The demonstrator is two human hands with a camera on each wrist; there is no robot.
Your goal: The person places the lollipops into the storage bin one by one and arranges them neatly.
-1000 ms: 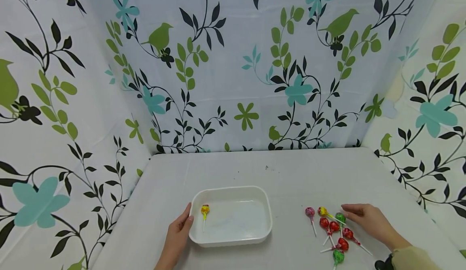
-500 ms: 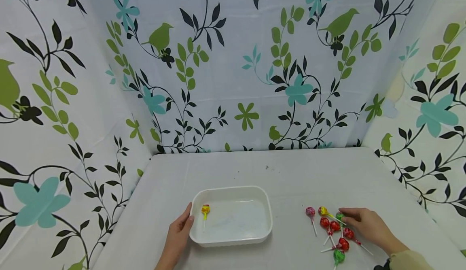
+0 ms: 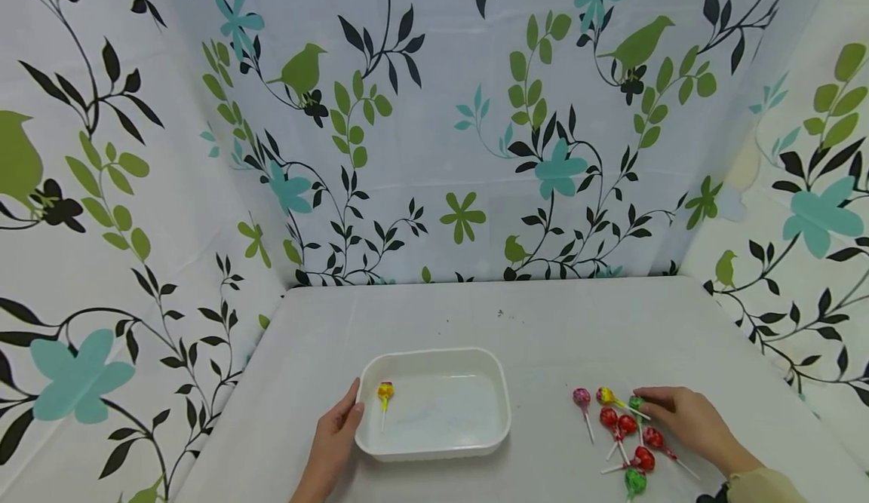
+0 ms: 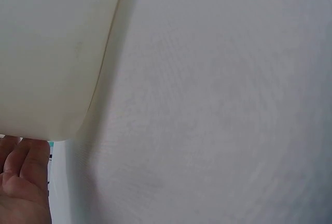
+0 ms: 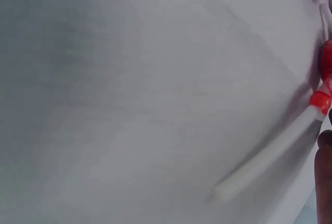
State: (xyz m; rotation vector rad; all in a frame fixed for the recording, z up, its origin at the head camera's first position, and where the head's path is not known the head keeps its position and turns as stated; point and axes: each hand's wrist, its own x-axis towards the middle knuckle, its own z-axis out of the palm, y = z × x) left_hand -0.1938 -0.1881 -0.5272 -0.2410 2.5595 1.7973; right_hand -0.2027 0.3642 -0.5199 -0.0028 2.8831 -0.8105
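In the head view my left hand (image 3: 334,431) holds the left rim of a white plastic tray (image 3: 434,454), thumb on the near side. The left wrist view shows the fingers (image 4: 33,164) against the tray's wall (image 4: 52,79). One yellow lollipop (image 3: 385,390) lies inside the tray. At the right, my right hand (image 3: 686,420) pinches the head of a green lollipop (image 3: 636,403), partly covered by the fingertips. Around it lie a yellow lollipop (image 3: 606,396), a purple one (image 3: 581,397), several red ones (image 3: 653,437) and another green one (image 3: 635,482).
The lollipops lie close together on the white-covered table (image 3: 475,322), some sticks crossing. In the right wrist view a red lollipop's white stick (image 5: 264,154) points toward the camera. A patterned curtain (image 3: 434,148) encloses the back and sides.
My right hand has moved slightly left and down onto the green lollipop, then stayed there. The left hand and the tray keep their place; the head view has shifted very slightly.
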